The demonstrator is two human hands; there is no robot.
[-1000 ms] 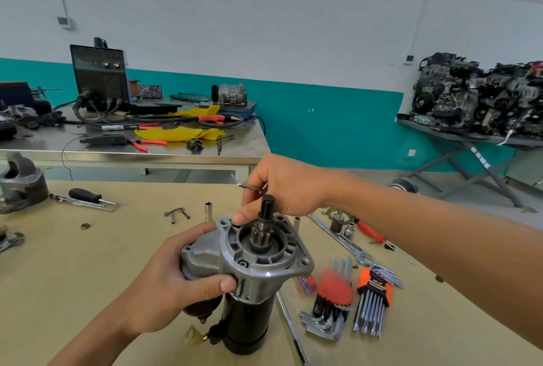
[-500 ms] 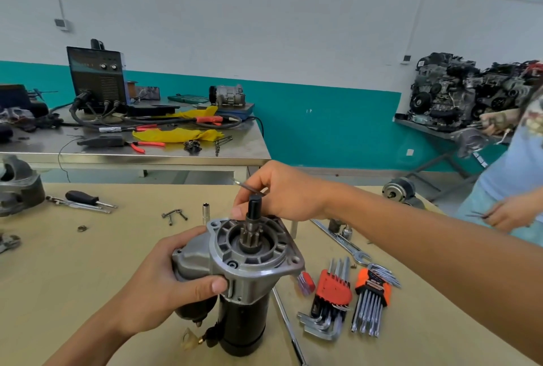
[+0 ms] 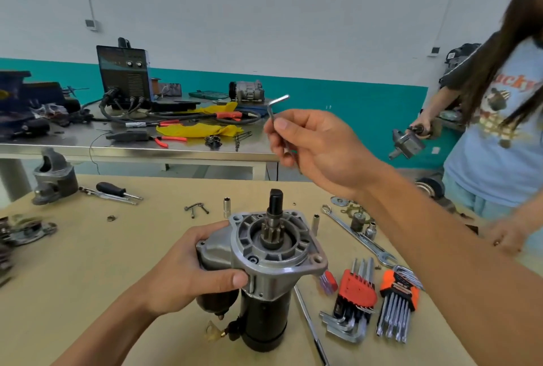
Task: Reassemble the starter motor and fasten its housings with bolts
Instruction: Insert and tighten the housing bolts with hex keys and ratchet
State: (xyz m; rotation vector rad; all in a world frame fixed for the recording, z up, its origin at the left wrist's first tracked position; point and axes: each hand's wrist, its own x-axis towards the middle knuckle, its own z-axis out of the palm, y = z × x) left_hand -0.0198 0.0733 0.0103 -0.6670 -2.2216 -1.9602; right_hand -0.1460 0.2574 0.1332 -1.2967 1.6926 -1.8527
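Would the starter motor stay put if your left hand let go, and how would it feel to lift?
It would probably tip: the starter motor stands on its narrow black end with the wide flange on top, steadied by the left hand. Likely heavy for its size, being mostly metal.

Steel table (image 3: 88, 145) seen behind, loaded with welding machine (image 3: 125, 77), yellow cloth (image 3: 194, 130), red-handled pliers (image 3: 169, 140), compressor (image 3: 246, 91). Wooden bench (image 3: 88, 262) in front: grey housing (image 3: 54, 177) at left edge, black-handled screwdriver (image 3: 113, 189) near it, combination wrench (image 3: 357, 236) laid diagonally at right. Red key set (image 3: 354, 292) and orange key set (image 3: 398, 298) laid side by side. Person in blue T-shirt (image 3: 499, 145) stood at right, metal part (image 3: 407, 143) held.
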